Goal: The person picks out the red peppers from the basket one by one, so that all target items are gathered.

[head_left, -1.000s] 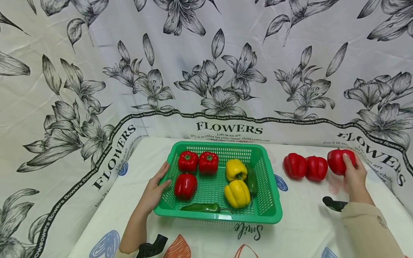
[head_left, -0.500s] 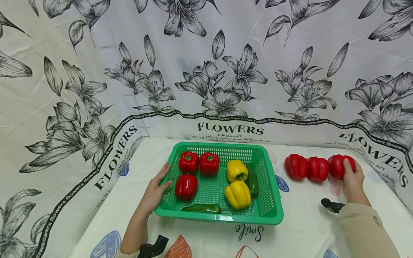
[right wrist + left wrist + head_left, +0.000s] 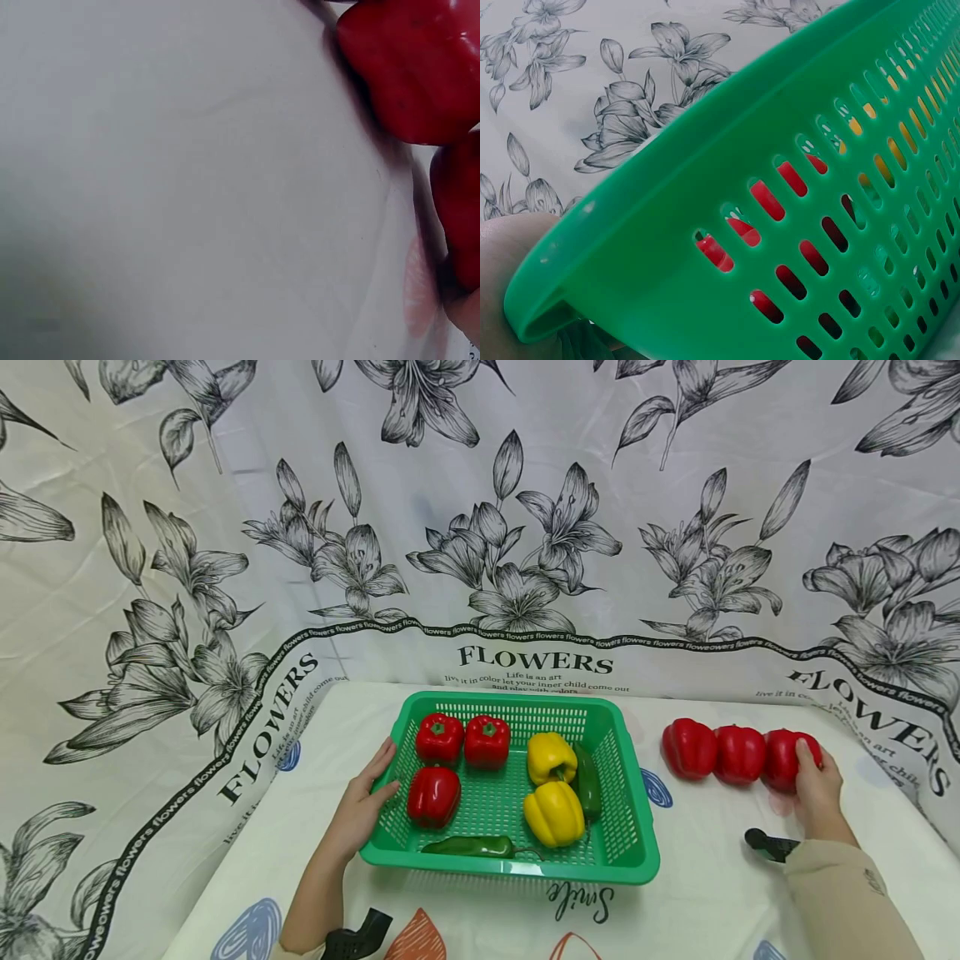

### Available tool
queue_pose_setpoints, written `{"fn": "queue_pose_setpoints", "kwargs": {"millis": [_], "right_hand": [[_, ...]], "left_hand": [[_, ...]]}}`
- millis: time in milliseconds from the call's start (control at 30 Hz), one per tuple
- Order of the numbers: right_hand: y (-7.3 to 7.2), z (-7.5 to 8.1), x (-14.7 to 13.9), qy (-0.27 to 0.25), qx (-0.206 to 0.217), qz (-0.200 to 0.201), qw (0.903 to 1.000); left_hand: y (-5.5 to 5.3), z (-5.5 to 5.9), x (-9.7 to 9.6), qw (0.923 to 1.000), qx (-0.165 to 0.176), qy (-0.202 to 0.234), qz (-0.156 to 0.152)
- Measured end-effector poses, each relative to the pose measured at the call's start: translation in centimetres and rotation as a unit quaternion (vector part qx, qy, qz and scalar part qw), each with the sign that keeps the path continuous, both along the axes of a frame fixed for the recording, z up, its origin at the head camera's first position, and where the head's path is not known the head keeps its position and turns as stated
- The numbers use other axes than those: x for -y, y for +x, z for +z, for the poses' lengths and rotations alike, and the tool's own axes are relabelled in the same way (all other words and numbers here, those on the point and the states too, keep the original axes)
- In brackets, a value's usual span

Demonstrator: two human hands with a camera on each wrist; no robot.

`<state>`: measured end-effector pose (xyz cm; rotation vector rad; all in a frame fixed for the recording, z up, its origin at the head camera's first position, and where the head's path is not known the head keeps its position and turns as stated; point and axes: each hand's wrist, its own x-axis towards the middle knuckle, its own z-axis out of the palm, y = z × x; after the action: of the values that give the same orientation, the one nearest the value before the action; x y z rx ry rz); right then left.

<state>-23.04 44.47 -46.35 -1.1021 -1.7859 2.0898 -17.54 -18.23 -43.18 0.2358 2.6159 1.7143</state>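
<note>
At the right end of a row on the table, my right hand (image 3: 819, 789) holds a red bell pepper (image 3: 780, 760) that sits against the middle red bell pepper (image 3: 739, 755). Left of these lies another red bell pepper (image 3: 688, 748). In the right wrist view, only a bit of the hand (image 3: 466, 319) shows beside the held pepper (image 3: 459, 214). My left hand (image 3: 358, 806) grips the left rim of a green plastic basket (image 3: 510, 863); its fingers are mostly hidden behind the rim in the left wrist view.
Inside the basket are several red bell peppers (image 3: 433, 797), two yellow bell peppers (image 3: 553, 814) and two long green peppers (image 3: 468, 846). A white printed cloth covers the table (image 3: 697, 877). Behind it hangs a flower-patterned curtain (image 3: 525, 527).
My right hand has lowered the red bell pepper to the table and brought it against the row. My left hand has stayed on the basket rim.
</note>
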Motion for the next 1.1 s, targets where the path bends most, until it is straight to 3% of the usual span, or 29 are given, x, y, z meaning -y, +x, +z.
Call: {"fn": "queue_pose_setpoints", "kwargs": {"millis": [167,467,733,933,1100], "right_hand": [[0.1,0.1,0.1,0.019,0.019,0.012,0.9996],[0.3,0.2,0.3,-0.011,0.023,0.008,0.9996],[0.5,0.2,0.3,-0.028,0.019,-0.024,0.9991],[0.5,0.2,-0.2,-0.066,-0.008,-0.067,0.9955],[0.4,1.2,-0.5,-0.051,0.02,-0.045,0.9975]], "left_hand": [[0.0,0.0,0.0,1.0,-0.002,0.001,-0.001],[0.1,0.2,0.0,1.0,-0.003,0.003,-0.002],[0.0,0.3,0.0,1.0,-0.003,0.003,-0.002],[0.0,0.4,-0.1,1.0,-0.005,0.005,-0.005],[0.0,0.5,-0.1,0.9999,-0.006,0.007,-0.008]]}}
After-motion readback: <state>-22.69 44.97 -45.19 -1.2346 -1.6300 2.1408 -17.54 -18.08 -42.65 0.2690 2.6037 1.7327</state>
